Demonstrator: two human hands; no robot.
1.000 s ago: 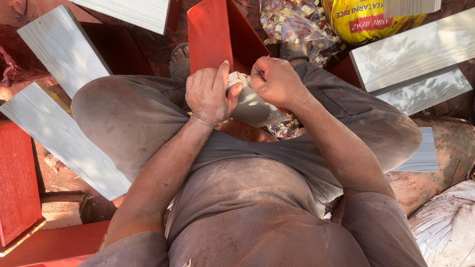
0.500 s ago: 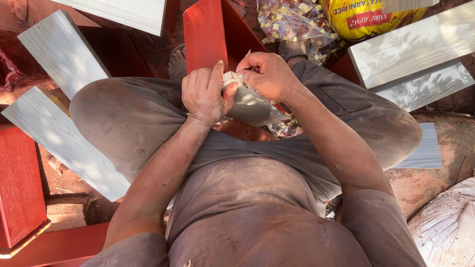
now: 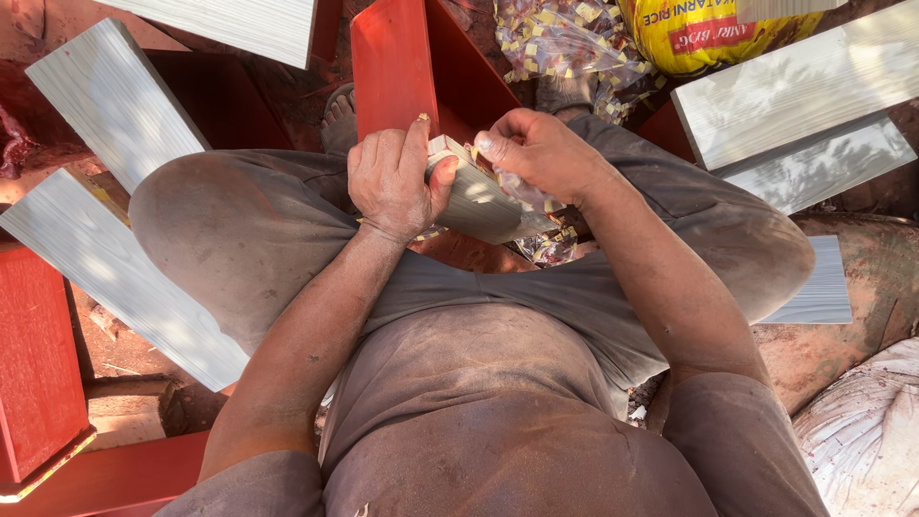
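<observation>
My left hand [image 3: 391,180] grips a small grey wooden block [image 3: 476,196] over my lap; my right hand [image 3: 536,153], at three o'clock, pinches a clear plastic wrapper [image 3: 528,191] partly peeled off it.

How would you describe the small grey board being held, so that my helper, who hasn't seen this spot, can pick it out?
Start at the seated person's lap, between the bent knees. There the left hand and right hand grip a short grey board, tilted, in front of an upright red panel. Unlike the long grey planks lying on the ground around, it is small and off the ground.
</observation>
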